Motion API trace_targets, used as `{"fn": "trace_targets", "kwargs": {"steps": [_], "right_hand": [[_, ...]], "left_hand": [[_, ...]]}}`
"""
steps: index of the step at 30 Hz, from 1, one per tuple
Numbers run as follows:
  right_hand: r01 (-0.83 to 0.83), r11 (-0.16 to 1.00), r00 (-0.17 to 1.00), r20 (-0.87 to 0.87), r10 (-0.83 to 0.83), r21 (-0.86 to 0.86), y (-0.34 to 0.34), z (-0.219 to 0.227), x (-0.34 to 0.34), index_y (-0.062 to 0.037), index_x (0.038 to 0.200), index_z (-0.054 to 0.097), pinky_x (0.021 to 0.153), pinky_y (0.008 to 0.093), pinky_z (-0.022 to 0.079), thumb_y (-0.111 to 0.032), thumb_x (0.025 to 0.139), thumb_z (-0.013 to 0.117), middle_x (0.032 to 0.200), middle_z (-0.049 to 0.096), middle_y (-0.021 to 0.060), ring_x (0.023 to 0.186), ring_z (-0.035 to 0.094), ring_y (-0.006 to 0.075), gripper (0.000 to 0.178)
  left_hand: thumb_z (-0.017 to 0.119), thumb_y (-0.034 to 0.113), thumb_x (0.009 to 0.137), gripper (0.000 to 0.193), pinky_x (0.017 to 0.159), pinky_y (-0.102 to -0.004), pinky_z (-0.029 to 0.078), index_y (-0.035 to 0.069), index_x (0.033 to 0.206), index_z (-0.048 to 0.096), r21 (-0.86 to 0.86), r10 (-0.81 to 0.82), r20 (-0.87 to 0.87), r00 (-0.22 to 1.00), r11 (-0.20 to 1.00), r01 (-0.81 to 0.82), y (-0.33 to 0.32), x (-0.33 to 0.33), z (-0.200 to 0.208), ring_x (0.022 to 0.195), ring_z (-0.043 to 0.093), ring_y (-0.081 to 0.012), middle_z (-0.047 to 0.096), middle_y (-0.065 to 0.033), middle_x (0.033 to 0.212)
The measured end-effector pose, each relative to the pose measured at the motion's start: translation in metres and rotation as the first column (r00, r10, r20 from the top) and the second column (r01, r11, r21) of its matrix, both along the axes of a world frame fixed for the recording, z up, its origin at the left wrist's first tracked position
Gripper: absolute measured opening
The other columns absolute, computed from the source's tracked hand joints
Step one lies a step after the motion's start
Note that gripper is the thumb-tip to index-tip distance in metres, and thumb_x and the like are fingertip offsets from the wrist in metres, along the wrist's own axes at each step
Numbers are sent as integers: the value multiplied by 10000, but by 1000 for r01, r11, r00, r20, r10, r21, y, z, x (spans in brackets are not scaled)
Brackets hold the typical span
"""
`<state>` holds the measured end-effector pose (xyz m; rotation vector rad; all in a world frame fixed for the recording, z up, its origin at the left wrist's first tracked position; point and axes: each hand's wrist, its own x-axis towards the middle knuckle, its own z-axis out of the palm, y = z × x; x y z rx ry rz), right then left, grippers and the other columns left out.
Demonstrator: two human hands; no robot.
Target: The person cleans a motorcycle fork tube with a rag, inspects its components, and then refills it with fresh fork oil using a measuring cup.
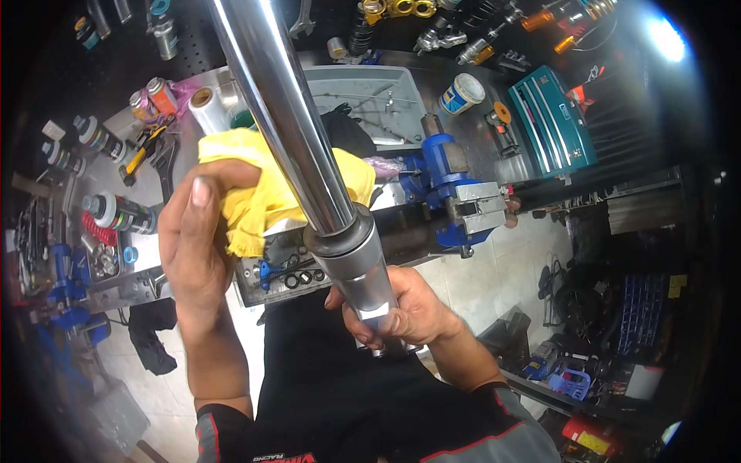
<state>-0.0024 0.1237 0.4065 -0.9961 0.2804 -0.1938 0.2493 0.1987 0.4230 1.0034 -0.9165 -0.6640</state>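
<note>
A motorcycle fork leg (pixel 293 131) slants across the middle of the view, its shiny chrome tube running up past the top edge. Its silver lower end (pixel 356 266) points toward my body, below a dark ring. My right hand (pixel 417 309) is closed around this lower end. With my left hand (pixel 199 247), I grip a yellow cloth (pixel 251 189) beside the tube. The cloth passes behind the tube and shows on its right side too. Some of my left fingers are hidden by the cloth.
Behind the fork, the metal bench holds a grey tray (pixel 401 85), a blue vise (pixel 455 177), a white tub (pixel 461 94) and a teal toolbox (pixel 552 123). Bottles (pixel 116 212), a hammer (pixel 143 154) and a plastic roll (pixel 207 108) lie left. Small rings sit in a parts tray (pixel 251 292).
</note>
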Motion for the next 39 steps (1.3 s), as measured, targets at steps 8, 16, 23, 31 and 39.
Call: {"fn": "trace_targets", "kwargs": {"steps": [8,16,23,31,39], "right_hand": [[58,997,998,-22,-60,-57,-7,-1,1,72,1277,548,566,244,494,-626,881,728,777,612,62,618,582,108,822],[290,453,926,127,-357,-843,7,-17,21,7,1250,562,622,368,538,-370,926,774,833,645,150,687,674,262,540],[195,424,941,47,-335,-885,4,-6,18,0,1241,565,660,379,541,-375,932,767,863,667,143,742,689,275,527],[-396,807,914,109,390,438,6,-12,9,13,1196,596,695,376,549,-339,932,783,900,656,15,747,636,210,478],[179,165,899,93,-429,-970,15,-10,25,38,1218,589,676,376,543,-393,912,797,862,645,36,715,619,192,568]], "left_hand": [[594,362,994,558,1011,-378,502,-38,1367,490,-285,-168,-266,949,954,89,33,2,-9,1110,645,-270,610,-202,1235],[690,199,948,385,937,-304,469,3,1256,565,17,112,-194,975,994,-111,-7,-61,-3,1001,594,-162,616,-92,1133],[690,296,948,314,863,-279,486,5,1056,642,88,-85,-336,938,989,121,-9,-51,2,937,619,-151,650,-95,1008],[703,257,940,262,767,-278,484,-4,941,679,-319,-553,-272,788,824,468,-18,-29,-2,797,620,-145,670,-77,885],[738,363,881,374,702,-291,514,5,936,647,213,131,-220,967,973,-84,-5,-59,29,765,639,-174,662,-96,873]]}}
